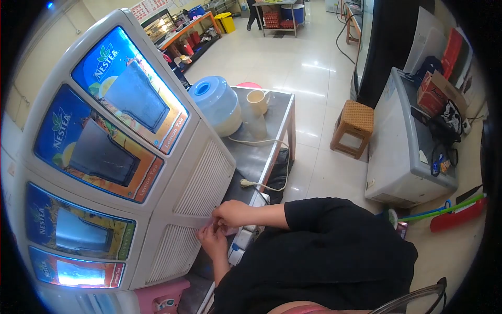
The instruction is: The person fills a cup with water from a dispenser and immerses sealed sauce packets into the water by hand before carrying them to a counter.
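Note:
My right hand [230, 214] reaches in from the right, fingers bent in a pinch beside the dispenser's lower vent grille [175, 251]. Just below it, my left hand [213, 242] comes up from the bottom, its fingers closed and nearly touching the right ones. Between and under them shows something pale pink and thin [228, 229], too small to make out. White power sockets [241, 242] with a blue part lie close to the right of my hands. A cream plug [246, 183] on a cable rests above them on the dark tabletop [251, 165].
The large dispenser [144, 209] with lit panels fills the left. Behind it stand a blue water jug [214, 99] and a cream mug [257, 102]. A woven stool [354, 124] and white chest [413, 152] are at right. Another person's legs [254, 15] show far back.

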A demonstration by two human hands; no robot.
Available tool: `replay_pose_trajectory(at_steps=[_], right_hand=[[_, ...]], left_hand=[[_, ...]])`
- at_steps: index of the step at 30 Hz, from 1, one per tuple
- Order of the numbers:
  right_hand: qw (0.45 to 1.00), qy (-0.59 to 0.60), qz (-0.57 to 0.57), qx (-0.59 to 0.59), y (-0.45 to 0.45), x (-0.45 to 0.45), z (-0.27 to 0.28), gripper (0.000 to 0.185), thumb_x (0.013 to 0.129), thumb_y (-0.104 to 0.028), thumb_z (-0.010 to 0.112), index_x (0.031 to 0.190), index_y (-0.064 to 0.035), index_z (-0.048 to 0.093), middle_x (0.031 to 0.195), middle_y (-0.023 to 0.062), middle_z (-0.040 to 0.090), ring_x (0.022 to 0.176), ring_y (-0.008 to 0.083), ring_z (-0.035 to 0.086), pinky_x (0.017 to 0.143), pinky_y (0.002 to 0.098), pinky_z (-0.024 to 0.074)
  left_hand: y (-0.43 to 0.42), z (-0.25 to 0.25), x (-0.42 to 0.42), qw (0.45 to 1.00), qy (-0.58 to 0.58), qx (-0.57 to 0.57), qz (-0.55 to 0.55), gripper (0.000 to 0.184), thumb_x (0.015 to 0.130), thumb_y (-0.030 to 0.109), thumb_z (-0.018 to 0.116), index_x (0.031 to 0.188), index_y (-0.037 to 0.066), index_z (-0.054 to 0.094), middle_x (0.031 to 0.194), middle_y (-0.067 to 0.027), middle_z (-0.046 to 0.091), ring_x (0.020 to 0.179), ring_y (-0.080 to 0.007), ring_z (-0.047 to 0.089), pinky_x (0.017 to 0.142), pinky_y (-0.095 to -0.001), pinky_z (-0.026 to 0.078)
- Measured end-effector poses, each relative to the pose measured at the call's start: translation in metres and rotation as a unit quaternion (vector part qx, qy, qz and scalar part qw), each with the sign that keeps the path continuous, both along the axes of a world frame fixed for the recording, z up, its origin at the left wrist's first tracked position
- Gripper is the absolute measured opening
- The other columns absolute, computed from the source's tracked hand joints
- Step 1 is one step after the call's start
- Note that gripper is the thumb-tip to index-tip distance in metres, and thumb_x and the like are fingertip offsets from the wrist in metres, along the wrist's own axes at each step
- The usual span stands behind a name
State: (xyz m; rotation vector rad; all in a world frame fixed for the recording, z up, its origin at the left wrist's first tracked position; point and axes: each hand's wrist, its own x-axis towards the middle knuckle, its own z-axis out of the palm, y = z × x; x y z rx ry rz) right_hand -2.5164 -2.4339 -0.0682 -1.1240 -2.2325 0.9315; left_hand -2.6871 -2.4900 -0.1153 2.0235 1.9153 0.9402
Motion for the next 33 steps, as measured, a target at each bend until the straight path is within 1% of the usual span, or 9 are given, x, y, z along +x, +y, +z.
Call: replay_pose_trajectory(at_steps=[5, 8, 13, 16, 17, 20, 23, 26, 33], right_hand=[[1.000, 0.019, 0.003, 0.007, -0.004, 0.003, 0.006, 0.015, 0.076, -0.014, 0.065, 0.088, -0.0054, 0.066, 0.081, 0.0135, 0.067, 0.080, 0.0325, 0.066, 0.069, 0.0417, 0.0505], [0.996, 0.078, -0.033, -0.014, 0.006, 0.004, 0.003, 0.015, 0.076, -0.013, 0.065, 0.089, -0.0057, 0.066, 0.080, 0.0139, 0.068, 0.079, 0.0324, 0.066, 0.070, 0.0407, 0.0509], [0.992, 0.099, -0.040, -0.061, 0.002, 0.002, 0.007, 0.016, 0.076, -0.012, 0.064, 0.091, -0.0071, 0.066, 0.079, 0.0132, 0.068, 0.079, 0.0307, 0.066, 0.070, 0.0391, 0.0511], [0.984, 0.157, -0.020, 0.085, 0.001, -0.002, 0.002, 0.016, 0.076, -0.013, 0.065, 0.091, -0.0075, 0.066, 0.080, 0.0131, 0.067, 0.079, 0.0293, 0.067, 0.070, 0.0379, 0.0510], [0.988, 0.144, -0.003, 0.055, 0.002, -0.002, 0.002, 0.017, 0.076, -0.013, 0.066, 0.092, -0.0073, 0.066, 0.080, 0.0129, 0.068, 0.079, 0.0294, 0.067, 0.070, 0.0375, 0.0510], [0.991, 0.131, 0.009, -0.032, 0.008, -0.001, 0.007, 0.018, 0.076, -0.013, 0.067, 0.093, -0.0068, 0.066, 0.082, 0.0117, 0.068, 0.079, 0.0288, 0.067, 0.070, 0.0362, 0.0509], [0.978, 0.174, -0.029, -0.108, 0.011, -0.004, 0.003, 0.018, 0.077, -0.011, 0.068, 0.094, -0.0062, 0.066, 0.084, 0.0098, 0.069, 0.079, 0.0255, 0.067, 0.070, 0.0343, 0.0507], [0.969, 0.209, -0.014, -0.133, 0.006, -0.003, 0.008, 0.017, 0.078, -0.010, 0.069, 0.094, -0.0051, 0.066, 0.083, 0.0086, 0.069, 0.080, 0.0211, 0.068, 0.071, 0.0323, 0.0505], [0.967, 0.190, -0.002, -0.167, 0.010, -0.004, 0.004, 0.019, 0.079, -0.011, 0.069, 0.098, -0.0063, 0.066, 0.087, 0.0097, 0.070, 0.083, 0.0205, 0.068, 0.072, 0.0312, 0.0508]], left_hand=[[0.000, -0.001, -0.002, 1.000, 0.005, 0.008, -0.004, 0.026, 0.080, 0.018, 0.063, 0.101, 0.002, 0.066, 0.107, -0.0203, 0.062, 0.118, -0.0343, 0.047, 0.111, -0.0581, 0.015], [0.001, -0.004, 0.002, 0.995, 0.003, 0.094, 0.019, 0.026, 0.081, 0.017, 0.062, 0.102, 0.003, 0.066, 0.109, -0.0221, 0.060, 0.118, -0.0352, 0.048, 0.112, -0.0580, 0.014], [0.002, -0.002, -0.008, 0.996, -0.033, 0.082, 0.002, 0.024, 0.080, 0.019, 0.065, 0.098, 0.002, 0.065, 0.109, -0.0222, 0.060, 0.115, -0.0352, 0.051, 0.112, -0.0582, 0.013], [0.004, 0.000, -0.015, 0.999, -0.009, 0.049, -0.010, 0.024, 0.081, 0.020, 0.066, 0.096, 0.001, 0.064, 0.106, -0.0216, 0.060, 0.110, -0.0352, 0.053, 0.112, -0.0591, 0.011], [0.003, 0.002, -0.016, 0.999, 0.007, 0.038, -0.014, 0.025, 0.081, 0.020, 0.066, 0.096, 0.001, 0.063, 0.105, -0.0213, 0.061, 0.108, -0.0353, 0.054, 0.112, -0.0596, 0.011], [0.004, 0.009, -0.012, 0.999, -0.005, 0.031, -0.017, 0.024, 0.080, 0.016, 0.067, 0.098, 0.000, 0.061, 0.099, -0.0174, 0.062, 0.101, -0.0313, 0.057, 0.110, -0.0529, 0.023], [-0.003, 0.036, 0.013, 0.964, -0.263, 0.009, 0.023, 0.023, 0.081, 0.009, 0.070, 0.099, 0.000, 0.060, 0.095, -0.0110, 0.063, 0.093, -0.0219, 0.058, 0.097, -0.0387, 0.041], [0.002, 0.022, 0.005, 0.919, -0.392, -0.042, 0.029, 0.022, 0.082, 0.002, 0.070, 0.100, 0.000, 0.059, 0.096, -0.0069, 0.063, 0.090, -0.0143, 0.058, 0.081, -0.0265, 0.047], [0.011, 0.012, -0.005, 0.908, -0.410, -0.076, 0.043, 0.027, 0.080, -0.003, 0.069, 0.105, -0.002, 0.059, 0.097, -0.0089, 0.064, 0.091, -0.0147, 0.060, 0.080, -0.0257, 0.048]])
